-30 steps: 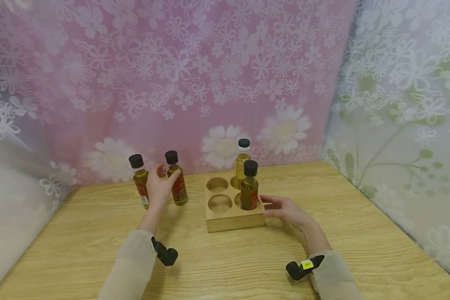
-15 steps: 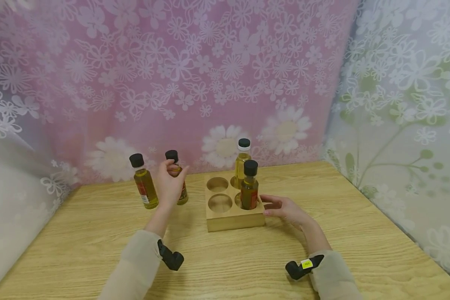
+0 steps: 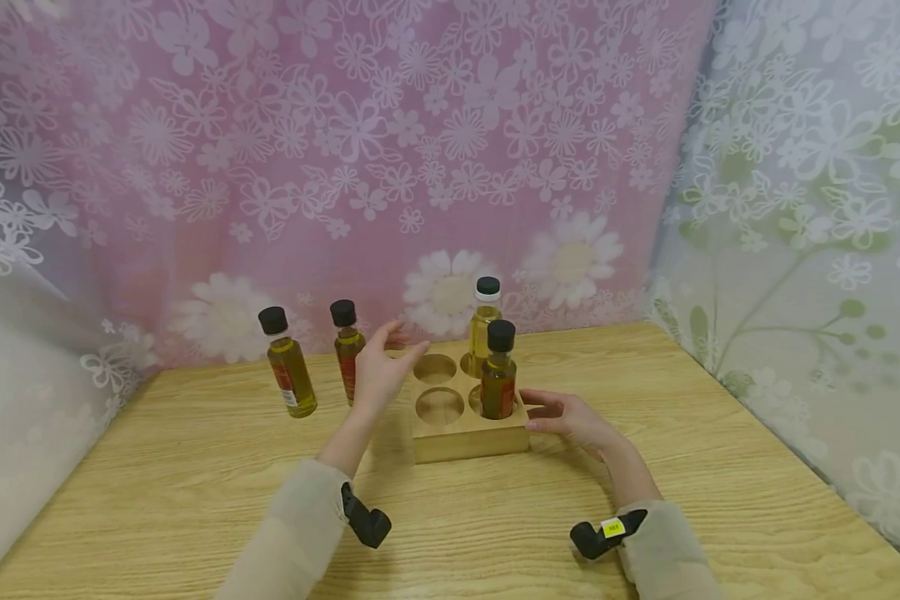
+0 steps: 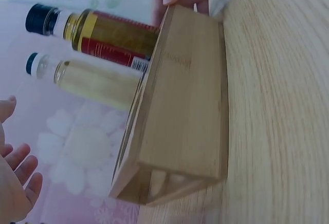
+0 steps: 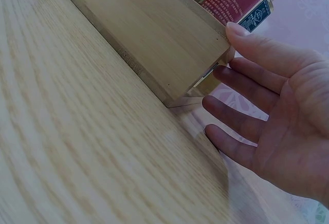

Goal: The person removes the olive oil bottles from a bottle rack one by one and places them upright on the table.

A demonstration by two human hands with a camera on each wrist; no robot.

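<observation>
A wooden bottle rack point(image 3: 465, 444) with round holes stands on the table. Its two right-hand holes hold a bottle of pale yellow oil point(image 3: 483, 333) at the back and a darker, red-labelled oil bottle point(image 3: 499, 385) in front. Past the rack's left side, my left hand point(image 3: 378, 375) is in the air with fingers spread and nothing in its grasp. It partly covers a red-labelled oil bottle point(image 3: 347, 350) standing behind it. My right hand point(image 5: 288, 100) is at the rack's right end, thumb tip right at the top corner and fingers loosely extended beside it.
Another oil bottle point(image 3: 291, 377) with a black cap stands farther left on the wooden table point(image 3: 495, 533). A pink flowered curtain point(image 3: 360, 167) hangs behind the table, and a pale floral one point(image 3: 810, 250) hangs at the right.
My left hand has moved right, from between the two left-hand bottles, past the nearer one, to the rack's left side. The bottles, rack and right hand have stayed in place.
</observation>
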